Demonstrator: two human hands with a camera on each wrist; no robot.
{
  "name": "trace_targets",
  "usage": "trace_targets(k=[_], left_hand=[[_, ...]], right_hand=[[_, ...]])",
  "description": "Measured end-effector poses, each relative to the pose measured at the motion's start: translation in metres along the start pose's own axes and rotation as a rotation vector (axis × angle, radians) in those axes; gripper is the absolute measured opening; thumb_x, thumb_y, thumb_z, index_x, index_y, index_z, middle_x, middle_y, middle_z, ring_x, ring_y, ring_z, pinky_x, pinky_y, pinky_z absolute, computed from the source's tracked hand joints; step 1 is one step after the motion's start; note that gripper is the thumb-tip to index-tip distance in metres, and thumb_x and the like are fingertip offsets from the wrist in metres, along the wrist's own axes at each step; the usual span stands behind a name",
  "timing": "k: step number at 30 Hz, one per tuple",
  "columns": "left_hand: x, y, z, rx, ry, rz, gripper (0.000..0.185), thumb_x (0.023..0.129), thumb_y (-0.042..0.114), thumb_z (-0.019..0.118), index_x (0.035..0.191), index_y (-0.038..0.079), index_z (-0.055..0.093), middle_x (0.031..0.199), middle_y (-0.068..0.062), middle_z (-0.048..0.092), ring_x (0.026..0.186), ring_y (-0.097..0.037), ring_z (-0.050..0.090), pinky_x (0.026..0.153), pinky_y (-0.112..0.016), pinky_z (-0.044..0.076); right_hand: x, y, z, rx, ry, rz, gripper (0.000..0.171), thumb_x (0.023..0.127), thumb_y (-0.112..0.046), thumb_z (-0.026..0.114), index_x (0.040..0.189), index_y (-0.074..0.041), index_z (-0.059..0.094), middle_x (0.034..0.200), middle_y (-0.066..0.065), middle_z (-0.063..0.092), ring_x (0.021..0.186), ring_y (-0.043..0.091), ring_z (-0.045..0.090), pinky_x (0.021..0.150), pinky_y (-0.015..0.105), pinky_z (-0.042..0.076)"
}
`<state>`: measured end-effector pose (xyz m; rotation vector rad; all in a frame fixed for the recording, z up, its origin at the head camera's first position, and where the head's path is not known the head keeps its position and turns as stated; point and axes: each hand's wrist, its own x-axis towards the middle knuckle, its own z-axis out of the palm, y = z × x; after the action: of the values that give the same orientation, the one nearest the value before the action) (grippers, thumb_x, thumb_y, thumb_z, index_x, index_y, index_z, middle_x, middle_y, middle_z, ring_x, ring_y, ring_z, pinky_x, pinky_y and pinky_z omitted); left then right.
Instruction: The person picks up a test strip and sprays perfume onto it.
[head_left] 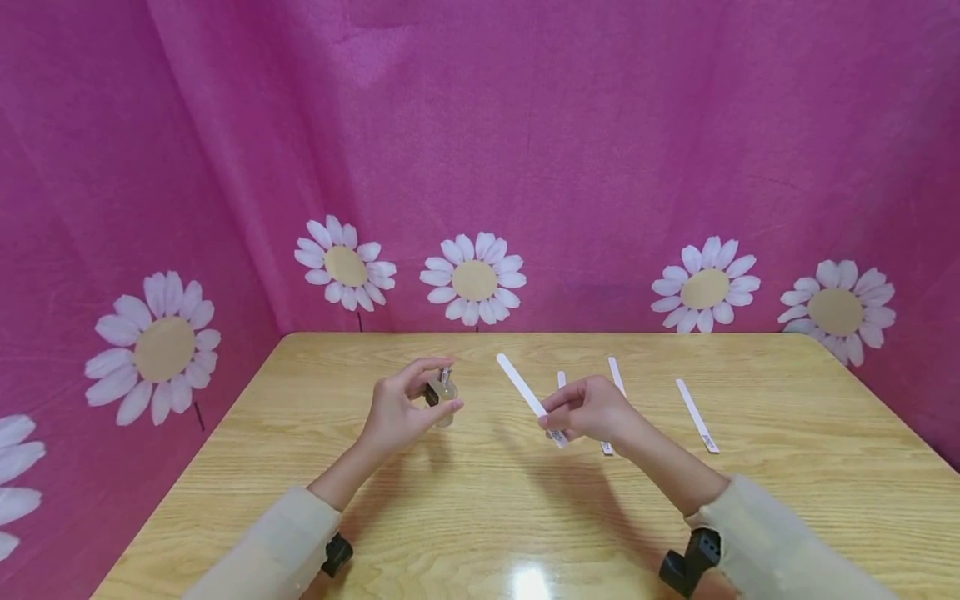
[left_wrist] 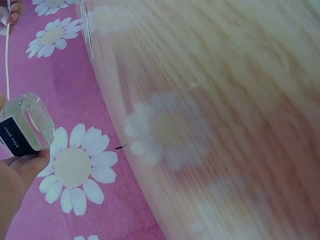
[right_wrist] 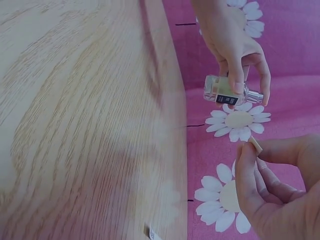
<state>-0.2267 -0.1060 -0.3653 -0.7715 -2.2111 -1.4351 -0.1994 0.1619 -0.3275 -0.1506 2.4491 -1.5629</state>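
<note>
My left hand (head_left: pixel 397 410) holds a small clear glass perfume bottle (head_left: pixel 448 390) above the table, with a finger on its metal spray top. In the left wrist view the perfume bottle (left_wrist: pixel 34 120) shows pale liquid and a black label. My right hand (head_left: pixel 596 408) pinches a white paper test strip (head_left: pixel 519 382) near its printed lower end. The strip's other end slants up and left toward the bottle, with a gap between them. In the right wrist view the strip (right_wrist: pixel 255 145) appears nearly edge-on between thumb and finger.
More white paper strips lie on the wooden table (head_left: pixel 465 517): one at the right (head_left: pixel 696 415) and others partly hidden behind my right hand, such as the strip (head_left: pixel 617 374) there. A pink cloth (head_left: pixel 525 150) with daisies hangs behind the table and at its sides.
</note>
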Motion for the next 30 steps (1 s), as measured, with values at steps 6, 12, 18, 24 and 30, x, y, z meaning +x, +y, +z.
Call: trace_targets(k=[6, 12, 18, 24, 30], left_hand=[[0.0018, 0.0018, 0.0026, -0.019, 0.025, -0.054, 0.045, 0.071, 0.005, 0.083, 0.114, 0.009, 0.067, 0.103, -0.015, 0.074, 0.088, -0.023, 0.072, 0.079, -0.031, 0.061], [0.0035, 0.0018, 0.0038, -0.052, 0.034, -0.098, 0.046, 0.071, 0.007, 0.084, 0.114, 0.012, 0.067, 0.096, -0.015, 0.075, 0.083, -0.020, 0.071, 0.079, -0.031, 0.061], [0.0005, 0.0042, 0.0037, -0.056, -0.014, -0.120, 0.054, 0.074, 0.009, 0.082, 0.124, 0.015, 0.062, 0.104, -0.015, 0.074, 0.088, -0.025, 0.072, 0.081, -0.030, 0.060], [0.0003, 0.0050, 0.0044, -0.045, -0.006, -0.097, 0.051, 0.072, 0.007, 0.083, 0.120, 0.012, 0.064, 0.098, -0.016, 0.075, 0.082, -0.020, 0.072, 0.074, -0.025, 0.061], [0.0008, 0.0062, 0.0050, -0.069, 0.031, -0.108, 0.049, 0.071, 0.008, 0.084, 0.116, 0.012, 0.066, 0.091, -0.016, 0.076, 0.078, -0.018, 0.071, 0.071, -0.025, 0.060]], right_hand=[[0.0015, -0.0018, 0.0028, -0.004, -0.003, -0.010, 0.024, 0.080, -0.005, 0.072, 0.099, 0.010, 0.069, 0.074, 0.005, 0.074, 0.064, 0.005, 0.066, 0.060, 0.022, 0.058], [0.0013, -0.0042, 0.0031, -0.008, -0.003, -0.001, 0.024, 0.080, -0.005, 0.073, 0.099, 0.009, 0.069, 0.074, 0.005, 0.074, 0.064, 0.005, 0.066, 0.060, 0.022, 0.057], [-0.0001, -0.0038, 0.0041, -0.007, -0.012, 0.001, 0.024, 0.079, -0.005, 0.073, 0.099, 0.009, 0.069, 0.075, 0.006, 0.074, 0.064, 0.006, 0.066, 0.061, 0.023, 0.058], [-0.0014, -0.0050, 0.0049, -0.019, -0.010, 0.002, 0.025, 0.079, -0.007, 0.074, 0.099, 0.008, 0.070, 0.075, 0.005, 0.074, 0.065, 0.006, 0.066, 0.062, 0.025, 0.059], [-0.0018, -0.0068, 0.0063, -0.029, -0.008, 0.011, 0.024, 0.079, -0.007, 0.074, 0.099, 0.007, 0.070, 0.075, 0.004, 0.074, 0.065, 0.006, 0.065, 0.062, 0.024, 0.058]])
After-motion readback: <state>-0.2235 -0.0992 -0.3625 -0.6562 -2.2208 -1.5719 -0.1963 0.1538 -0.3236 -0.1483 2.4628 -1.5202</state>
